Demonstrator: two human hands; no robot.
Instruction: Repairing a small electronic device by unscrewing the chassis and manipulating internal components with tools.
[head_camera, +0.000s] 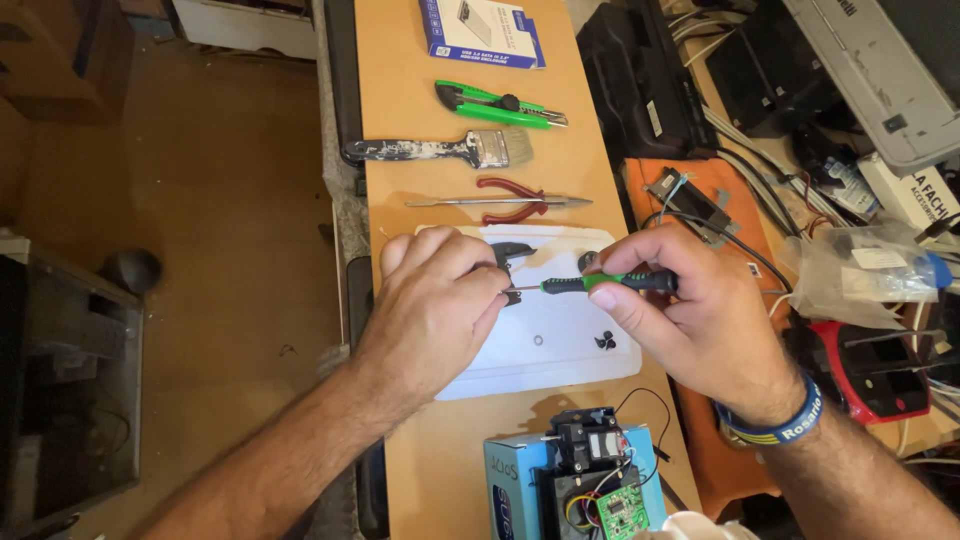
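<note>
A green and black screwdriver (610, 283) is seen over a white sheet (560, 345), on which small black screws (604, 341) and a silver washer (538, 341) are scattered. The counter (400, 100) is coloured light tan. Above the sheet, red-handled pliers (510, 198) are laid by a silver-grey tool (497, 202); a brush (440, 150) is marked by a dark handle flecked with white paint. A knife (497, 105) is shown in bright green and black, a box (480, 32) in blue and white. A blue wristband (775, 428) — lettered in white — is worn; a green circuit board (622, 512) is wired in red and yellow.
</note>
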